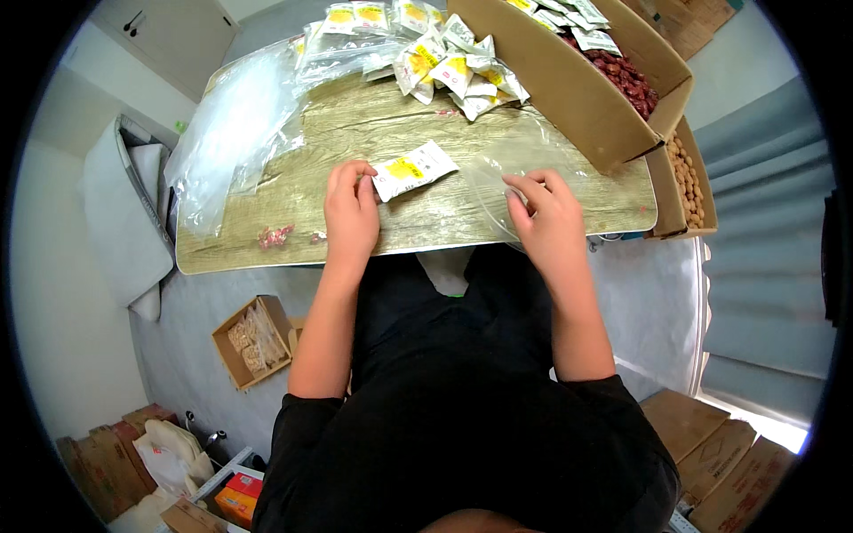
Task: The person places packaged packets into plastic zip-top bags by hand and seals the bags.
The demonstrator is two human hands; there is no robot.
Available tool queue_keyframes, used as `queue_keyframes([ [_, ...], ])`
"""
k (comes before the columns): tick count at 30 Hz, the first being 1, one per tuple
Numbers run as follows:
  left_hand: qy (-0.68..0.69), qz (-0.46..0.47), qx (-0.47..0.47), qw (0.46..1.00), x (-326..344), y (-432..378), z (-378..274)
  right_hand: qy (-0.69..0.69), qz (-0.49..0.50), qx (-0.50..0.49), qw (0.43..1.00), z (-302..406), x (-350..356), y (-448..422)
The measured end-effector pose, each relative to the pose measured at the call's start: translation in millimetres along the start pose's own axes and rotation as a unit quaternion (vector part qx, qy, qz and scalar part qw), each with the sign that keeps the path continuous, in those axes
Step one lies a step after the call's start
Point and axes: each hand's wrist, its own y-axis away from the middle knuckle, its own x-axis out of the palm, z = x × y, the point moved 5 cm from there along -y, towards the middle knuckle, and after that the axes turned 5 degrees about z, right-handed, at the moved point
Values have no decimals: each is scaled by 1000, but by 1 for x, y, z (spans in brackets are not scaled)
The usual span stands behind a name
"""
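Observation:
My left hand [353,206] pinches the left end of a small white and yellow packet [414,172] just over the wooden-patterned table [360,120]. At the right, my right hand [543,206] touches a clear plastic bag [490,190] with its fingertips; whether it grips the film is hard to see. Beyond the hands lies a pile of similar packets [453,70]. Flat clear plastic bags [243,110] are spread over the table's left side, and filled clear bags with packets [353,50] lie at the back.
A cardboard box [566,93] of dried red fruit, probably jujubes, and packets stands at the back right. Beside it is a box of nuts in shells [686,183]. On the floor at left sits an open box [256,343] of bagged goods. Red scraps [274,236] lie near the table's front edge.

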Motion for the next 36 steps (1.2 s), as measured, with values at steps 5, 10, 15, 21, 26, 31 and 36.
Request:
queue_keyframes([
  [5, 265, 53, -325, 906, 11, 0, 11, 9, 1, 17, 1000, 2, 17, -9],
  [10, 135, 57, -192, 970, 14, -16, 19, -40, -17, 22, 999, -7, 29, -20],
  [15, 243, 42, -260, 933, -10, -4, 50, -55, 1, 47, 997, -9, 31, -26],
  [21, 384, 13, -303, 872, -40, 6, 4, -55, 8, 51, 997, -7, 39, -27],
  [26, 378, 175, -312, 854, 10, 18, -17, -2, 11, 29, 1000, 11, 37, -20],
  [31, 480, 122, -318, 808, 40, 23, -18, 13, 1, -34, 999, 31, 43, -8],
  [36, 522, 144, -334, 771, 43, 39, -43, 2, -38, -44, 998, 36, 37, -4],
])
